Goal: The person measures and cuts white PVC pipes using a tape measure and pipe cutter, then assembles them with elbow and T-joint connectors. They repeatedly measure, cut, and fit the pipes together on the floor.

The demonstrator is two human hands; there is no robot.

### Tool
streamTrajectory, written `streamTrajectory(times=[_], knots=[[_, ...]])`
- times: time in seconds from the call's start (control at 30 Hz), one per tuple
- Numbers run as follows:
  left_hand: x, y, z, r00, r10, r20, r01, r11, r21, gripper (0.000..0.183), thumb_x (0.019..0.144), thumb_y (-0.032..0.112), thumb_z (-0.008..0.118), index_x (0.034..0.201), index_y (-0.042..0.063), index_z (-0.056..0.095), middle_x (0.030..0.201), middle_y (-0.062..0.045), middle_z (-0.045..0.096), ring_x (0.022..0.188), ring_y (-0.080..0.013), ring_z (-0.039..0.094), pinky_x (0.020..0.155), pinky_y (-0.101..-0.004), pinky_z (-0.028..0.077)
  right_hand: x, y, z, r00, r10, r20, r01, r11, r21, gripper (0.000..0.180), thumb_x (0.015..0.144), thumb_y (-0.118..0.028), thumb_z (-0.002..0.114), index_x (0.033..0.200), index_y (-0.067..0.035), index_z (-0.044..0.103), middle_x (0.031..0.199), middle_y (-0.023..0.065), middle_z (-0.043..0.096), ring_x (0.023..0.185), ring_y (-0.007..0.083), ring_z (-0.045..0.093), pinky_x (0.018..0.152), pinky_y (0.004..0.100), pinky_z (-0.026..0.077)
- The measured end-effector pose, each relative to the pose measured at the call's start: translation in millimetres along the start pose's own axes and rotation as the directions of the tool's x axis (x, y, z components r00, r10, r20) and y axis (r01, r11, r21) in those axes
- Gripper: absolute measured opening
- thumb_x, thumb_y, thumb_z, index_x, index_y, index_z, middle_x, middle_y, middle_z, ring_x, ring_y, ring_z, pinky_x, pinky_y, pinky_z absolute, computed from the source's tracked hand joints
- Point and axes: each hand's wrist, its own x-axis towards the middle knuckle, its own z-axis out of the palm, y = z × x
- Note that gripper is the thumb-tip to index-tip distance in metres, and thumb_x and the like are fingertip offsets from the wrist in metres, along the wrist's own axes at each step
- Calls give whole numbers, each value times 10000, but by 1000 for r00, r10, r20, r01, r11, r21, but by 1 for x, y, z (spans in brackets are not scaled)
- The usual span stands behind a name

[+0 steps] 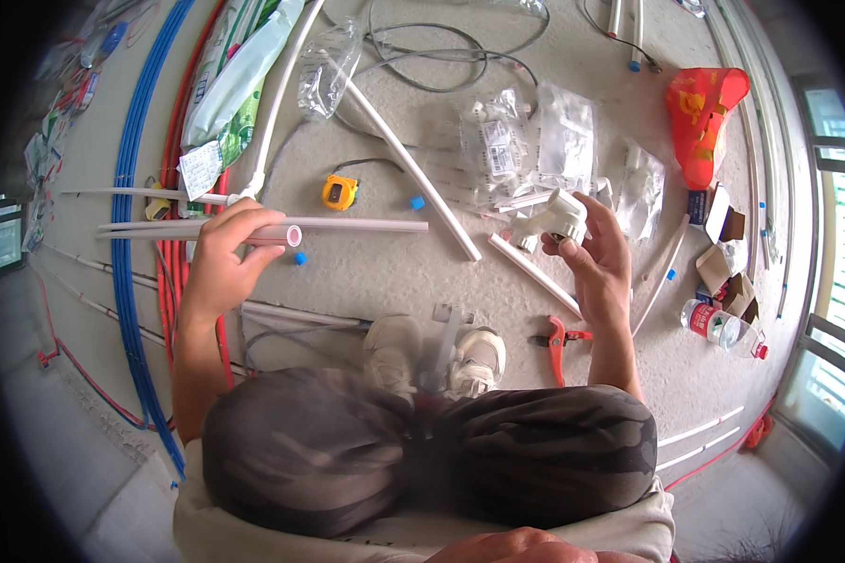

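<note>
My left hand (236, 246) grips a white plastic pipe (282, 236) whose open end, with a pinkish ring, faces right. Another white pipe (366, 224) runs just behind it, and a pipe elbow (252, 186) joins pipes above the hand. Between the fingers and thumb of my right hand (598, 257) is a white plastic pipe fitting (567, 215). Part of it seems to overlap other fittings behind. Beneath that hand, a short pipe length (535, 273) and an orange-handled pipe cutter (557, 350) lie on the concrete floor.
A yellow tape measure (339, 192), blue caps (417, 203) and a long pipe (415, 162) lie ahead. Bagged fittings (496, 144), a red bag (705, 119), opened boxes and a plastic bottle (722, 326) are at right. Blue pipes (128, 211) and red pipes run along the left.
</note>
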Motion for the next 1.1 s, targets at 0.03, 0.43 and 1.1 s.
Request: streamTrajectory(times=[0.03,0.43,1.1], knots=[[-1,-1,0,1000,-12,-2,12,1000,2,349,771,-92,809,1099,-41,698,948,-128,669,841,-243,693,745,-333,544,1,1,1,1000,23,9,-23,1000,6,712,912,-176,827,1487,60,479,1343,144,605,1152,240,677,963,378,584],[-2,-20,10,1000,3,-11,-3,1000,4,386,770,-26,859,1129,-16,718,888,-108,663,766,-254,640,696,-370,511,-4,13,-4,982,184,40,-188,955,230,178,1048,-138,581,1195,-41,608,1384,100,583,1077,224,683,763,379,618],[-17,-59,108,939,34,343,-59,996,64,250,918,222,779,1070,45,689,903,-130,662,843,-380,655,713,-465,510,-88,91,-13,828,429,362,-557,704,441,610,954,-300,772,1402,2,490,1526,261,493,1116,329,676,907,483,593]])
